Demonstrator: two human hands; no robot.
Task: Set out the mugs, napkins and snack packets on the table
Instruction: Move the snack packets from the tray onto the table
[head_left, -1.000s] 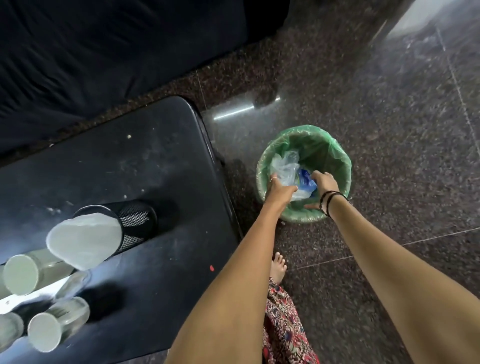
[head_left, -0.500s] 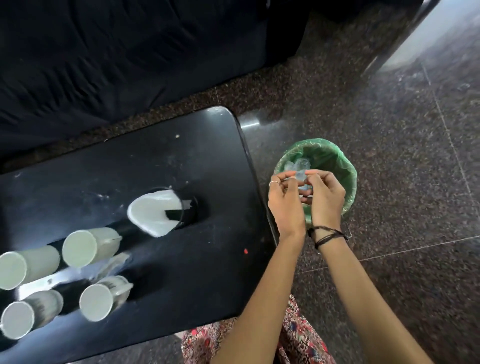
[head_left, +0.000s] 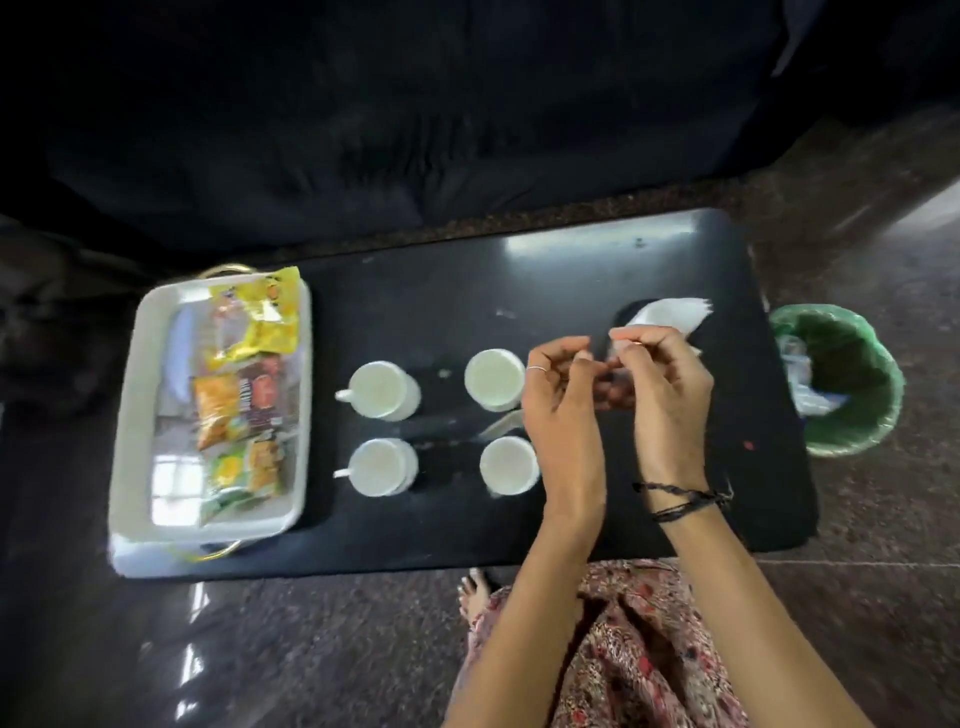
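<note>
Leftward, snack packets (head_left: 244, 384) inside white tray (head_left: 130, 415).

- We see a glossy black table (head_left: 597, 270) on dark speckled stone floor (head_left: 260, 649).
- Beyond it we have a dark sofa (head_left: 415, 114).
- Light glints off the floor.

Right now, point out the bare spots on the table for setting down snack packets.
Bare: the table's far strip beyond the mugs, and its near right corner by the bin. Crowded: the tray fills the left end, mugs the middle, both hands hover beside the napkins.
</note>
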